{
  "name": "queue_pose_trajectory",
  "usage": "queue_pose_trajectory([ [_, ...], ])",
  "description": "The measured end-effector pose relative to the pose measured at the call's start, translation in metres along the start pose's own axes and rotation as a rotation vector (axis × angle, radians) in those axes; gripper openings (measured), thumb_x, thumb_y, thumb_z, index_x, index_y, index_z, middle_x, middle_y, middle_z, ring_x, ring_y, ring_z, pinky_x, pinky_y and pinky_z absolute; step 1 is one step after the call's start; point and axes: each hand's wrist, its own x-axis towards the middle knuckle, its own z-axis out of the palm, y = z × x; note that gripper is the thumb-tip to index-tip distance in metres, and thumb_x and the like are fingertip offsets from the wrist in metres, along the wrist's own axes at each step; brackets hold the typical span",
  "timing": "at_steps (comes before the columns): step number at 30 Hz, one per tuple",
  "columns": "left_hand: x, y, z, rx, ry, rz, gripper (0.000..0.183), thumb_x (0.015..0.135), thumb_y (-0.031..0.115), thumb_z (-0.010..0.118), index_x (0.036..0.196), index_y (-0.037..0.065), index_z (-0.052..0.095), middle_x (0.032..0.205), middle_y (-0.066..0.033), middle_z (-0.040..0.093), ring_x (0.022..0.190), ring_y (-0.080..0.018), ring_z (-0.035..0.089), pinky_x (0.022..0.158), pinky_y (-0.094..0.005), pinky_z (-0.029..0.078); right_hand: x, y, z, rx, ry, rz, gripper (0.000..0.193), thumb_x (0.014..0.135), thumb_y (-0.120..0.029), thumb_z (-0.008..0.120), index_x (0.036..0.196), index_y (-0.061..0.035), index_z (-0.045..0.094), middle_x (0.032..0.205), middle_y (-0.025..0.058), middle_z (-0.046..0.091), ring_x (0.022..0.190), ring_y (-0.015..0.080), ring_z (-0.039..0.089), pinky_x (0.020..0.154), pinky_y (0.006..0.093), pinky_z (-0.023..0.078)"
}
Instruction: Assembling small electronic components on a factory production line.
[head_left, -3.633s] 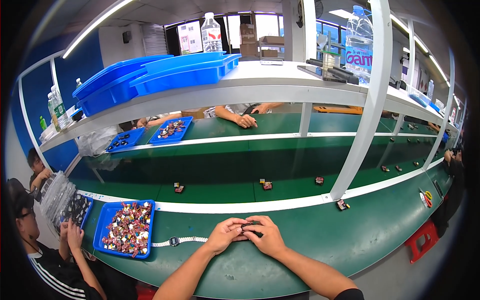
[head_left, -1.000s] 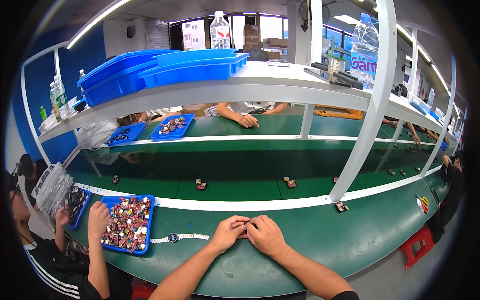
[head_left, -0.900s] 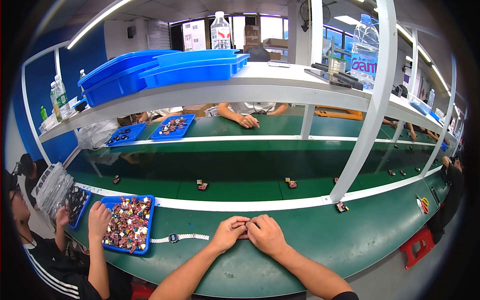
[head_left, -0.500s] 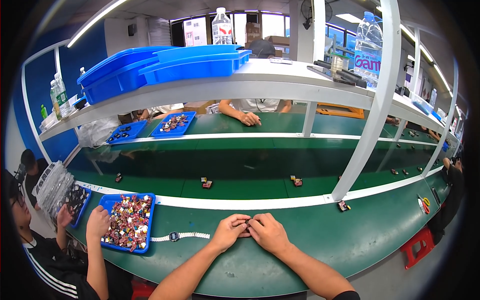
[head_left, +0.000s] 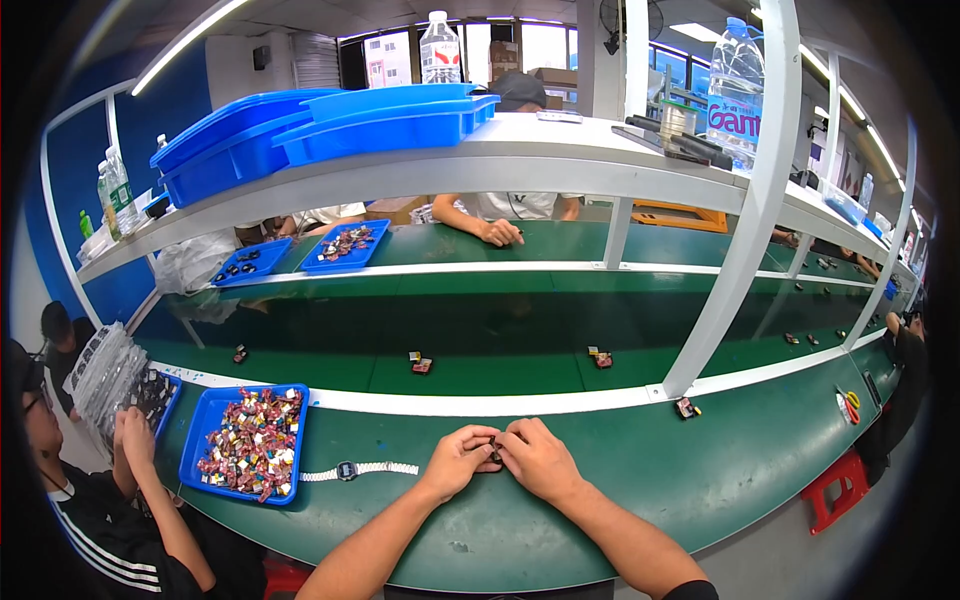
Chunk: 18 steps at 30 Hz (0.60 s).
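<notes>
My left hand point(head_left: 457, 463) and my right hand point(head_left: 540, 462) meet above the green worktable point(head_left: 620, 460), fingertips pinched together. Between them is a small dark part point(head_left: 495, 452), mostly covered by the fingers, so its exact kind cannot be made out. Both hands are closed on it. Left of my left hand lies a wristwatch point(head_left: 347, 471) with a pale link band, stretched flat. Past the watch stands a blue tray point(head_left: 207, 412) heaped with small red, white and yellow wired components point(head_left: 255, 445).
A co-worker point(head_left: 110, 510) sits at the left by a second tray of black parts point(head_left: 150, 395). Small wired assemblies point(head_left: 422, 366) lie on the green belt point(head_left: 500, 345) beyond a white rail. A white post point(head_left: 735, 220), another assembly point(head_left: 686, 408) and scissors point(head_left: 850, 407) are to the right.
The co-worker's hand has left the component tray for the black parts, and that component tray sits slightly further left. Assemblies on the belt have shifted slightly right. My hands barely move.
</notes>
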Motion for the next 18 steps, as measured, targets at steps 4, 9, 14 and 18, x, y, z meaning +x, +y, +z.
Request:
queue_pose_trajectory([
  [4,0.002,-0.001,-0.001,-0.041,0.020,0.014,0.026,0.098,0.002,0.050,0.123,-0.004,0.053,0.116,-0.0137,0.063,0.102,-0.0204,0.065,0.085,-0.0322,0.059,0.003,0.001,-0.010,0.173,-0.023,0.054,0.036,0.078,-0.007,0.071,0.113,-0.0078,0.061,0.107,0.0096,0.058,0.094,0.0284,0.061,0.079,0.0377,0.053],
  [9,0.003,-0.001,-0.004,-0.107,0.019,0.030,0.026,0.098,0.002,0.050,0.123,-0.005,0.052,0.116,-0.0148,0.063,0.103,-0.0212,0.065,0.086,-0.0337,0.060,0.003,0.003,-0.018,0.281,-0.101,0.160,0.039,0.078,-0.003,0.067,0.116,-0.0063,0.060,0.107,0.0118,0.058,0.095,0.0295,0.062,0.080,0.0375,0.053],
  [14,0.002,0.000,-0.004,-0.093,0.014,0.013,0.026,0.098,0.002,0.050,0.123,-0.004,0.052,0.116,-0.0145,0.063,0.103,-0.0206,0.065,0.085,-0.0332,0.060,0.002,0.002,-0.012,0.259,-0.061,0.141,0.033,0.078,-0.006,0.069,0.111,-0.0072,0.062,0.107,0.0098,0.058,0.094,0.0270,0.062,0.077,0.0364,0.053],
  [18,0.003,-0.001,-0.003,-0.059,0.021,0.011,0.025,0.098,0.001,0.049,0.122,-0.004,0.053,0.117,-0.0141,0.063,0.102,-0.0200,0.065,0.085,-0.0324,0.059,0.001,-0.002,-0.003,0.175,0.009,0.161,0.026,0.078,-0.009,0.071,0.103,-0.0082,0.066,0.102,0.0059,0.060,0.091,0.0239,0.062,0.074,0.0348,0.054],
])
